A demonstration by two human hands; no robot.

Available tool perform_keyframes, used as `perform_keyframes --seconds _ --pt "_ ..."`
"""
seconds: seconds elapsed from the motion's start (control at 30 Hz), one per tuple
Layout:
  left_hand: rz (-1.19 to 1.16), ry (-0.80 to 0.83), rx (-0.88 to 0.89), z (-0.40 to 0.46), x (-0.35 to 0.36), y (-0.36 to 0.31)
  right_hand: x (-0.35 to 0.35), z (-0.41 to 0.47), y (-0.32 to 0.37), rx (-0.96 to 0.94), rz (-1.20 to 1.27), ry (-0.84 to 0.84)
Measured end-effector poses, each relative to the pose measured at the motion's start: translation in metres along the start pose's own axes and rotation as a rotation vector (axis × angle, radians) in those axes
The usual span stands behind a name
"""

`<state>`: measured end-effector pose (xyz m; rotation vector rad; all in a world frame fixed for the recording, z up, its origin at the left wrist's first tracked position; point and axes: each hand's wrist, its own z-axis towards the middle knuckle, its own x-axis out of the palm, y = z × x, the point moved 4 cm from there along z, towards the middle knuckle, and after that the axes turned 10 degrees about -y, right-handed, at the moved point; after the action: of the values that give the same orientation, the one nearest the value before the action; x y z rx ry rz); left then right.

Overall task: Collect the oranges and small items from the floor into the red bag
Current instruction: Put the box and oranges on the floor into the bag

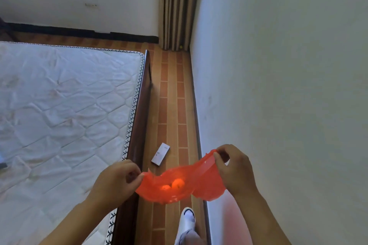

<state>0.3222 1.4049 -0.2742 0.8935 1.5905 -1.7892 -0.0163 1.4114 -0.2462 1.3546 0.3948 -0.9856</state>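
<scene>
The red bag (180, 185) is held stretched open over the floor (171, 105), one edge pinched by the left hand (117, 181), the other by the right hand (234, 169). Two oranges (175, 184) are seen inside it. A white box (160, 153) lies on the floor just beyond the bag, toward its left end, long axis running away from the bag and tilted slightly right. The left hand is judged nearer. A small yellow item (181, 47) is seen far beyond the bag, by the curtain (175, 6).
</scene>
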Motion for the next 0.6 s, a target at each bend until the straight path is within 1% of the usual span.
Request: perform_keyframes --seconds 0.2,0.37,0.5,0.6 --pt "0.053 -0.018 -0.041 0.051 0.084 0.049 0.081 0.021 -0.070 0.111 -0.012 0.064" --pt "0.006 -0.007 -0.120 0.085 0.171 0.096 0.149 0.035 -0.137 0.211 -0.009 0.117" --pt "-0.010 -0.003 -0.128 0.110 0.234 0.130 0.200 0.038 -0.188 0.285 0.047 0.148" --pt "0.007 -0.003 -0.097 0.128 0.275 0.151 0.239 0.040 -0.221 0.315 0.090 0.141"
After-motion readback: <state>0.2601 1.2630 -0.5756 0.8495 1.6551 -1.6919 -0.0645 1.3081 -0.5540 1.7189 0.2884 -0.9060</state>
